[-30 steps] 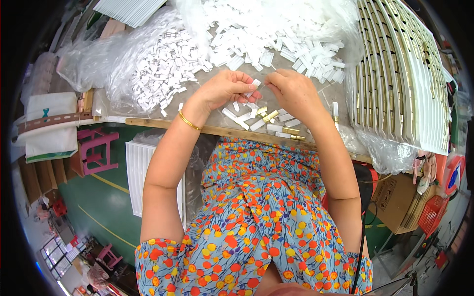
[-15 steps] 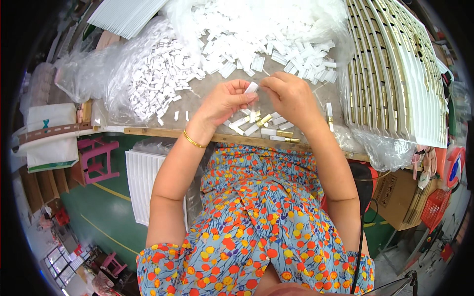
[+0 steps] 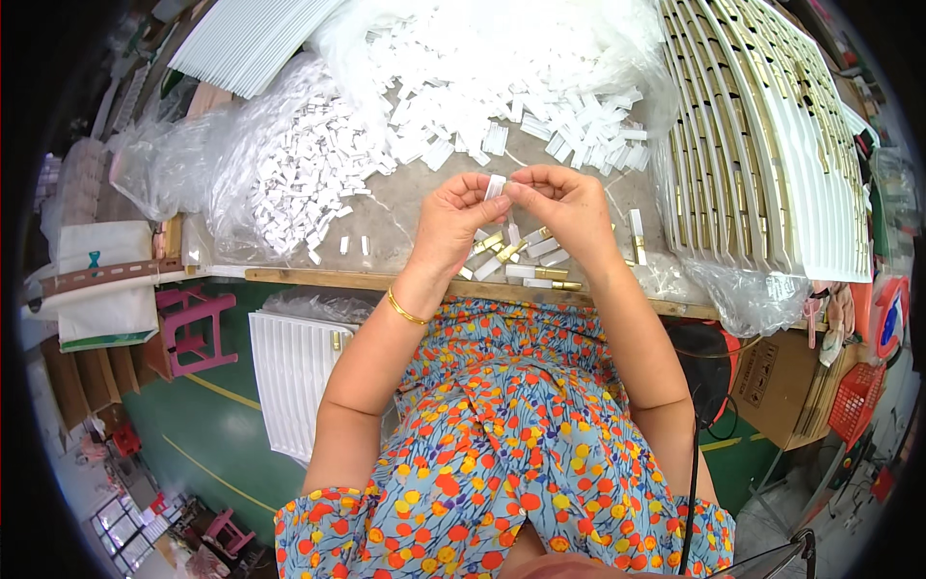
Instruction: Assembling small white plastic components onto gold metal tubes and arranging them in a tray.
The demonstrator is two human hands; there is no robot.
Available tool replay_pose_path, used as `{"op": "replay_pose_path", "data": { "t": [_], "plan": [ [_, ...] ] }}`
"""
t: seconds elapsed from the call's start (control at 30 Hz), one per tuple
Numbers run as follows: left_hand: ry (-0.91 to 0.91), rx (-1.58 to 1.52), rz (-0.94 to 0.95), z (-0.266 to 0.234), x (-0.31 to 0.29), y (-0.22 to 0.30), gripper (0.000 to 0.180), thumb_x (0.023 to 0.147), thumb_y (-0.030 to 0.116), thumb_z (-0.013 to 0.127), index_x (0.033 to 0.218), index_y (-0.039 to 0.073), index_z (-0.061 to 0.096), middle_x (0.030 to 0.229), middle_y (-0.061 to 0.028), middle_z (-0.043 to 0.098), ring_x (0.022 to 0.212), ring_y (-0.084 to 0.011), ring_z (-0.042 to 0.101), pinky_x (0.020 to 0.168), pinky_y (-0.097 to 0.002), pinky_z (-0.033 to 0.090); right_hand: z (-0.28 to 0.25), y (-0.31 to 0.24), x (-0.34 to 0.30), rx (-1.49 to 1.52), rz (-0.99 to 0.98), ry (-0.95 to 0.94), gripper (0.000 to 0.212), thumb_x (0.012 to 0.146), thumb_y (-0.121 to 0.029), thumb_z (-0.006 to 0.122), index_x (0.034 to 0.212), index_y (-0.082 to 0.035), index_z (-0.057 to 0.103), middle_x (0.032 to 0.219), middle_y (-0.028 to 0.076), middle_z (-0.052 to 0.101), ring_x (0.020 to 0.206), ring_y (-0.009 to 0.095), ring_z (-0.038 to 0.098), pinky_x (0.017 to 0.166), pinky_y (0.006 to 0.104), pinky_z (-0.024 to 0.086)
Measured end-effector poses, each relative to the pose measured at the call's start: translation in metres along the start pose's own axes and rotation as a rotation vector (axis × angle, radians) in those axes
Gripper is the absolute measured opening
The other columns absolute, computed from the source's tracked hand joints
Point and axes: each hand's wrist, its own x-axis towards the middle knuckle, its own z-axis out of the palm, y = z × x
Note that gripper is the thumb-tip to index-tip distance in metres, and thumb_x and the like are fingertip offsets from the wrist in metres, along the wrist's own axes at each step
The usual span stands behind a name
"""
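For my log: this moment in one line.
left hand: pinching white piece | right hand: beside it, contact unclear | nearby: gold-ended tubes

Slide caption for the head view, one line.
Left hand holds a small white piece, right hand close beside it, over a worktable strewn with loose white parts.

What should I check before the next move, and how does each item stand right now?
1. White piece held by the left hand: ok, pinched upright above the table.
2. Right hand gripping that piece too: cannot tell; it is close beside it, but contact is unclear.
3. White-and-gold tubes well back from the wooden table edge: not ok, the nearest lie close to it.
4. Heap of small white pieces in view: ok, beyond the left hand.
5. Ribbed tray at right holding gold-coloured parts: ok, in rows.
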Motion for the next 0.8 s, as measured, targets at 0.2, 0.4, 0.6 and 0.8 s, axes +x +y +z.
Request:
{"op": "replay_pose_path", "data": {
  "t": [0.2,0.4,0.6,0.8],
  "plan": [
    [0.003,0.040,-0.030,0.007,0.000,-0.003,0.018,0.079,-0.001,0.065,0.096,-0.001,0.060,0.089,-0.0095,0.065,0.078,-0.0133,0.062,0.068,-0.0241,0.051,-0.007,0.005,0.003,0.043,0.088,-0.049,0.022,0.077,-0.009,0.068,0.094,0.005,0.066,0.081,0.008,0.067,0.070,0.008,0.060,0.064,0.0198,0.048],
    [0.098,0.127,-0.144,0.011,-0.003,0.001,0.019,0.083,0.006,0.063,0.100,-0.002,0.063,0.092,-0.0088,0.066,0.076,-0.0133,0.062,0.069,-0.0246,0.052,-0.007,0.008,0.000,0.056,0.032,-0.001,0.018,0.079,-0.008,0.065,0.093,0.005,0.066,0.081,0.008,0.067,0.069,0.009,0.061,0.062,0.0210,0.048],
    [0.171,0.062,-0.077,0.015,-0.001,-0.005,0.020,0.084,0.007,0.063,0.101,-0.004,0.063,0.093,-0.0096,0.066,0.074,-0.0130,0.062,0.067,-0.0236,0.052,0.002,0.013,-0.006,-0.137,-0.187,0.155,0.013,0.079,-0.007,0.064,0.089,0.000,0.067,0.076,0.008,0.066,0.063,0.011,0.060,0.056,0.0248,0.047],
    [0.190,0.188,-0.004,0.024,-0.004,-0.002,0.021,0.084,0.005,0.062,0.103,-0.006,0.063,0.092,-0.0112,0.066,0.078,-0.0130,0.063,0.068,-0.0223,0.053,0.003,0.008,-0.005,-0.429,-0.393,0.211,0.010,0.076,-0.007,0.064,0.084,-0.002,0.067,0.076,0.011,0.064,0.062,0.023,0.061,0.056,0.0305,0.047]
  ]
}}
